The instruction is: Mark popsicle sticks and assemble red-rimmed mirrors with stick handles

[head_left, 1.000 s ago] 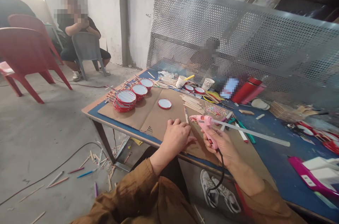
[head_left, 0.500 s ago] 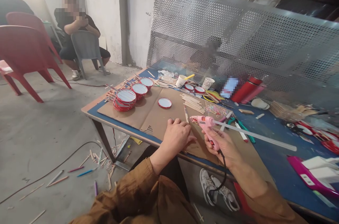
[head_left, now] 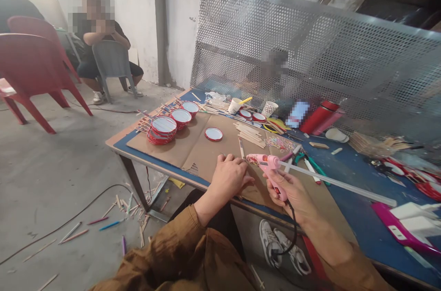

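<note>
My left arm reaches forward and inward, its brown sleeve (head_left: 161,249) ending short of the bare wrist (head_left: 209,204). The left hand (head_left: 230,174) is turned back-up, fingers bent and bunched side by side, thumb (head_left: 248,180) poking out toward my other side. My right hand (head_left: 292,193) is curled in a grip — raised near the left, but not touching it — with the bare forearm (head_left: 325,238) slanting back to my right.

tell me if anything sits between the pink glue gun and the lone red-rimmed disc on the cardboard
Yes: just past the pink glue gun, a narrow stick crosses the direct line, with the left hand close beside it. Beyond them, only bare cardboard shows before the red-rimmed disc.
</note>
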Demonstrator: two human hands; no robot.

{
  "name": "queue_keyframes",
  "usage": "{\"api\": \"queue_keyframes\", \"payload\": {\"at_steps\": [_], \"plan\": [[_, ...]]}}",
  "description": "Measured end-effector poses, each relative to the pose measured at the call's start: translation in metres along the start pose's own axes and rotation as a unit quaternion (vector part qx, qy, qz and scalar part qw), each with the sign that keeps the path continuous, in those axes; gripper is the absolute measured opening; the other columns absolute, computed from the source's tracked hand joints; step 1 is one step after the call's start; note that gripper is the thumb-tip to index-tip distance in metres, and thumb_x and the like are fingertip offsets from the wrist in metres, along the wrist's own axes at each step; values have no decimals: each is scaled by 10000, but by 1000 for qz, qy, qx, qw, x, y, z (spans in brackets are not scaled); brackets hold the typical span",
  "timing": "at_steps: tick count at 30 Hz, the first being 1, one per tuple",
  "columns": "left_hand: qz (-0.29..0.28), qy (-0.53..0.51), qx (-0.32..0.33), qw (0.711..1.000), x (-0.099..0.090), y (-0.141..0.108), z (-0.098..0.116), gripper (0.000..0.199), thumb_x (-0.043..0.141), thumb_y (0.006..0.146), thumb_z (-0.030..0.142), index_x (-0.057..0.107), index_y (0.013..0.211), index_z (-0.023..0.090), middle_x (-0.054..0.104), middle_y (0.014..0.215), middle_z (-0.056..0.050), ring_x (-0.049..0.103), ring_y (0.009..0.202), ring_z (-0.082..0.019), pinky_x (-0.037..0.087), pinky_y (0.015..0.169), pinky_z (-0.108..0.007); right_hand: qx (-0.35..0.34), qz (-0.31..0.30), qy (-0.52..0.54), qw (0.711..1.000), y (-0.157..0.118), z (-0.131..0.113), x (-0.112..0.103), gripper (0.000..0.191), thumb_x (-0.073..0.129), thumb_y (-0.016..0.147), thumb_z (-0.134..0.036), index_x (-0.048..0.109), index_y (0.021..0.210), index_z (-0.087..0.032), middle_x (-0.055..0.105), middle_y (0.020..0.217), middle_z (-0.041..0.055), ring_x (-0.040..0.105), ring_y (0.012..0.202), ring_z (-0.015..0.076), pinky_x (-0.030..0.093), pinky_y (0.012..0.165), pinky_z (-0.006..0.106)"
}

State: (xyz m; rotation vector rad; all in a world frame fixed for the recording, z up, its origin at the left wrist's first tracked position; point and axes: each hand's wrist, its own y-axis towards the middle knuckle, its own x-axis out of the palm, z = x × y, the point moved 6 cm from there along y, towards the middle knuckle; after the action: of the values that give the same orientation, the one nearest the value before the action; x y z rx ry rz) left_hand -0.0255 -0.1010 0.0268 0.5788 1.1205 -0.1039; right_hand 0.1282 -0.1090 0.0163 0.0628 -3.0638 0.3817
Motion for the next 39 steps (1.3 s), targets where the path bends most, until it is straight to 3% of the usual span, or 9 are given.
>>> {"api": "queue_keyframes", "payload": {"at_steps": [20, 39], "plan": [[-5, 5, 0, 1000, 2, 0, 0, 364, 570, 804, 541, 608, 882, 188, 650, 976, -61, 511, 959, -225, 322, 828, -388, 9, -3, 10, 1000, -5, -1, 1, 435, 822, 559, -467, 610, 747, -137, 496, 493, -48, 360, 338, 19, 191, 291, 119], [-1, -5, 0, 1000, -1, -1, 1, 386, 538, 817, 560, 610, 907, 191, 652, 974, -62, 516, 967, -220, 324, 831, -391, 14, 5, -1, 1000, -11, -4, 1, 441, 820, 550, -477, 603, 742, -145, 486, 496, -45, 363, 347, 21, 200, 300, 124]]}}
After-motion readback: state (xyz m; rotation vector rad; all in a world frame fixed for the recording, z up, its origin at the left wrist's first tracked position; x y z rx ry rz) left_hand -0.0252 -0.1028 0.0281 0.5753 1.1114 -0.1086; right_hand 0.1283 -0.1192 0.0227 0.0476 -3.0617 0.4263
